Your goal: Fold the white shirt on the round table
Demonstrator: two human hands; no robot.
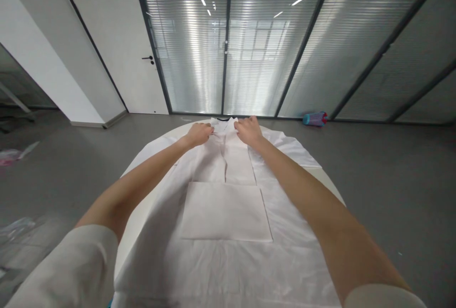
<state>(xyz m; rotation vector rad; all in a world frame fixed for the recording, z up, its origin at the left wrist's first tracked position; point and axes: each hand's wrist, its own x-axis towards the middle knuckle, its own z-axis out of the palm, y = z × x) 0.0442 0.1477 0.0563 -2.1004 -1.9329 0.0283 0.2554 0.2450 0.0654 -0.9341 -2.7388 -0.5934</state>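
A white garment [228,265] lies spread over a white round table [135,222], with its collar end at the far edge. A flat rectangular white panel [227,211] sits on its middle, below a central slit. My left hand [200,134] grips the garment left of the collar, fingers curled. On the collar's other side, my right hand [248,130] pinches the cloth with bent fingers. Both arms reach forward over the garment.
Beyond the table are a glass partition [256,61] with dark frames and a white door [117,37]. A blue and red bundle [315,119] lies on the floor by the glass. Plastic wrapping [17,228] lies on the floor at left.
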